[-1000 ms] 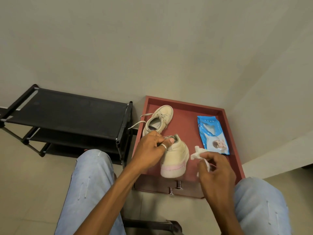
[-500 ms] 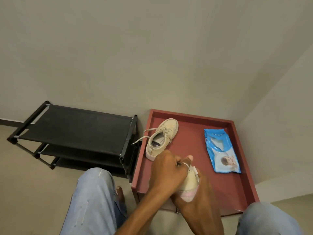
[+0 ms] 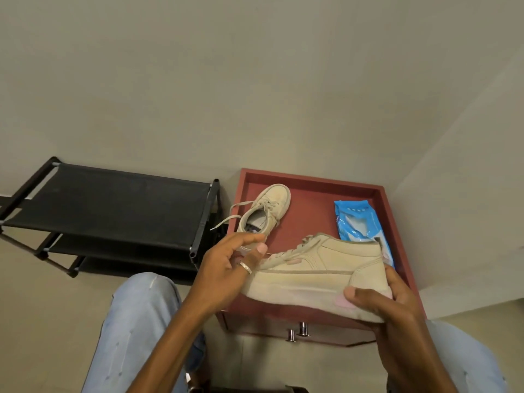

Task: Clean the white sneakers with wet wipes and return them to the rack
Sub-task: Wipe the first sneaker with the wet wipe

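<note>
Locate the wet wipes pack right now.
Head view, right side: the wet wipes pack lies flat in the red tray, partly hidden behind the held sneaker.

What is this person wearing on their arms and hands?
Both forearms are bare, with no sleeves or gloves in view. The left hand has a silver ring on one finger. The right hand shows no jewellery. Light blue jeans cover the knees.

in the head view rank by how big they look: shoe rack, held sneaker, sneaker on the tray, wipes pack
1. shoe rack
2. held sneaker, though nearness to the camera enlarges it
3. sneaker on the tray and wipes pack: look alike; pack partly hidden
</note>
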The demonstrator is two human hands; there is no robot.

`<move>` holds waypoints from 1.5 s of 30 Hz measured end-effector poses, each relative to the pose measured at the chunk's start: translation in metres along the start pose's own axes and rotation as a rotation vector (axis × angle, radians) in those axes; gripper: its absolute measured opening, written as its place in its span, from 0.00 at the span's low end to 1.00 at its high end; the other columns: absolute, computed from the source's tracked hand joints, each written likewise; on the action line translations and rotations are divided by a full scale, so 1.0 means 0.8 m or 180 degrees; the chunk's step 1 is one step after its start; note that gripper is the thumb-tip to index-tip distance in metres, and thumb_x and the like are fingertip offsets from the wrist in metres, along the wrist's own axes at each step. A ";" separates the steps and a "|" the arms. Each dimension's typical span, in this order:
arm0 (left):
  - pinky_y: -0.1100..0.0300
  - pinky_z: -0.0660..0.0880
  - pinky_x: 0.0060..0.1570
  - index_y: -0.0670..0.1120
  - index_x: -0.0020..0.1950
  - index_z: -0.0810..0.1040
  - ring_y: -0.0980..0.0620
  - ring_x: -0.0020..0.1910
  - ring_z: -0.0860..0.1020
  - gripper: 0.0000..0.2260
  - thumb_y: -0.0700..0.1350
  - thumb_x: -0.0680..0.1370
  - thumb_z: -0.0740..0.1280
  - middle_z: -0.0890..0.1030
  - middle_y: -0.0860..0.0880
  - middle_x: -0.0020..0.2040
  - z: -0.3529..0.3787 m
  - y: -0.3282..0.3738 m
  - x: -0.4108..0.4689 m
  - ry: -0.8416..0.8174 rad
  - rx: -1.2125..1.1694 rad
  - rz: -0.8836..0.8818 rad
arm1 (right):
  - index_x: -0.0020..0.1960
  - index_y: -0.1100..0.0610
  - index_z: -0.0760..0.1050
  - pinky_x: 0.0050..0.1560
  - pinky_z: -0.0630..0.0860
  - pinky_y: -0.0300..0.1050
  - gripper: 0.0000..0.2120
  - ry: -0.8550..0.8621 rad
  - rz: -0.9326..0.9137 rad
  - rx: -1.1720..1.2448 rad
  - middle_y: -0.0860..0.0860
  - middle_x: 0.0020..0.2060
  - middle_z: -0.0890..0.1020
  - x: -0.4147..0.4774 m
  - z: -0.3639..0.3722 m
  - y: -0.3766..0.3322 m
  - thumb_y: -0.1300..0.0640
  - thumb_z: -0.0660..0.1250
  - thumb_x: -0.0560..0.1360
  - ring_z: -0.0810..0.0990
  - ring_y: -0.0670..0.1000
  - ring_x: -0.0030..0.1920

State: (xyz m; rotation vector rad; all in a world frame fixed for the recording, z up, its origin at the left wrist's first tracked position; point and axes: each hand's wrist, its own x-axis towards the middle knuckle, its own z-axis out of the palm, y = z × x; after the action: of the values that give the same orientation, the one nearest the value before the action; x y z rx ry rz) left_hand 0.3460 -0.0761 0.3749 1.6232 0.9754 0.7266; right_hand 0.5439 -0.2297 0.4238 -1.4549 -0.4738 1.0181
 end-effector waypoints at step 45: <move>0.54 0.84 0.43 0.42 0.61 0.78 0.44 0.55 0.84 0.47 0.51 0.45 0.88 0.85 0.42 0.54 -0.033 -0.034 -0.044 -0.0217 -0.1998 -0.1152 | 0.60 0.52 0.80 0.63 0.73 0.59 0.14 -0.0227 0.0710 0.0898 0.53 0.55 0.84 0.041 0.002 0.025 0.49 0.61 0.81 0.82 0.55 0.57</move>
State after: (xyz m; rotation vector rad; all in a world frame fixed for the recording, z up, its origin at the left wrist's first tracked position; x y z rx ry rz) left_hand 0.3002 -0.0918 0.3564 0.8908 0.8478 0.6362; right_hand 0.5543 -0.2065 0.3954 -1.2391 -0.2093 1.2633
